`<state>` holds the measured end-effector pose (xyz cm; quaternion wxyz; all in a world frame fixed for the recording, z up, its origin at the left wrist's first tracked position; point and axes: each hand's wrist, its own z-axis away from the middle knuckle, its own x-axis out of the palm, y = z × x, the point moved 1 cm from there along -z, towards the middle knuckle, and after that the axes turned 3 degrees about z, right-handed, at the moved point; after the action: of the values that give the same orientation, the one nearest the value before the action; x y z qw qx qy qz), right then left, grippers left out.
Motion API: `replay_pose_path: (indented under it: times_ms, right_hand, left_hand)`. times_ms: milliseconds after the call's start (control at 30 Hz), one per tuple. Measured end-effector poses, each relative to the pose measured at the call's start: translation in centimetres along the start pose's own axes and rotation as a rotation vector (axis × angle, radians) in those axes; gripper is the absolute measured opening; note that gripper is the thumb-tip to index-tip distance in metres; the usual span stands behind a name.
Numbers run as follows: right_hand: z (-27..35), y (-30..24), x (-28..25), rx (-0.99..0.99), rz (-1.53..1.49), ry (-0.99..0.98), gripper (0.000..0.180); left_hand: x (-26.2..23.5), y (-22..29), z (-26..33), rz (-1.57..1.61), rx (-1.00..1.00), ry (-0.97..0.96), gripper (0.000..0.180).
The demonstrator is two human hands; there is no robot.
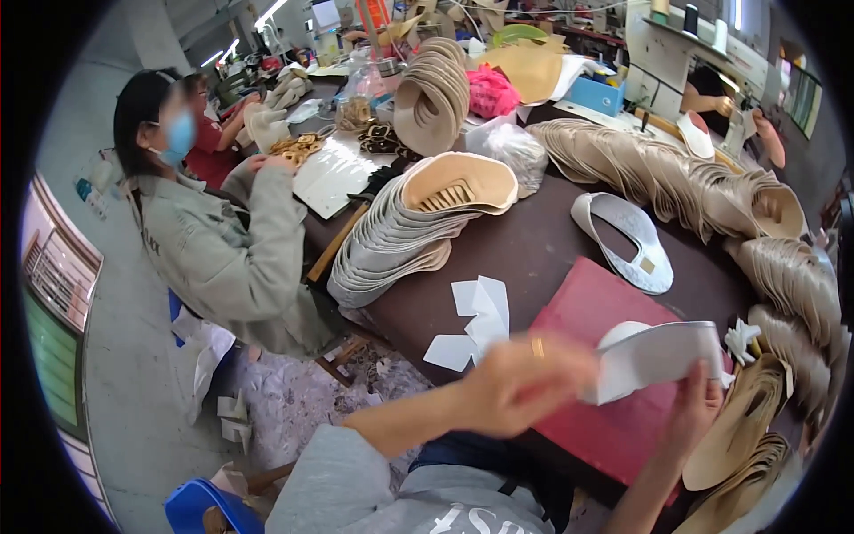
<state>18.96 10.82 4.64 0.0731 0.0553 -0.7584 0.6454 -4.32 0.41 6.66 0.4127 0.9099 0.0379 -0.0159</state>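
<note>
A pale grey shoe upper (pixel 649 363) is held up above a red board (pixel 614 303). My right hand (pixel 696 405) grips its right end, fingers and thumb closed on the edge. At the upper's left end is my left hand (pixel 534 378), smeared by motion, a ring on one finger; whether it touches the upper cannot be made out. Beyond the board a single shoe upper (pixel 627 245) lies on the dark table with its opening showing. White paper-like pieces (pixel 476 325) lie just past my left hand.
Stacked uppers (pixel 391 240) stand left of the middle; long rows of uppers (pixel 658 169) curve along the far right. Tan uppers (pixel 738 423) lie beside my right arm. A co-worker (pixel 231 222) works at the table's left side. A blue bin (pixel 209 509) stands on the floor.
</note>
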Motion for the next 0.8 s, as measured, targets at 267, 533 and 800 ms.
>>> replay_pose_path:
  times_ms: [267,533,800]
  right_hand:
    - [-3.0,2.3,0.6,0.043,0.445,-0.462,0.012]
    - [-3.6,4.3,-3.8,0.135,0.278,-0.328,0.015]
    - [-3.8,5.0,-5.0,0.257,0.038,-0.286,0.02]
  left_hand:
    - [8.2,-11.9,3.9,1.955,-0.603,-0.152,0.052]
    - [10.4,-15.9,-0.6,1.324,-0.869,0.325,0.033]
    - [13.9,-16.1,-0.9,1.019,-0.857,0.391,0.024]
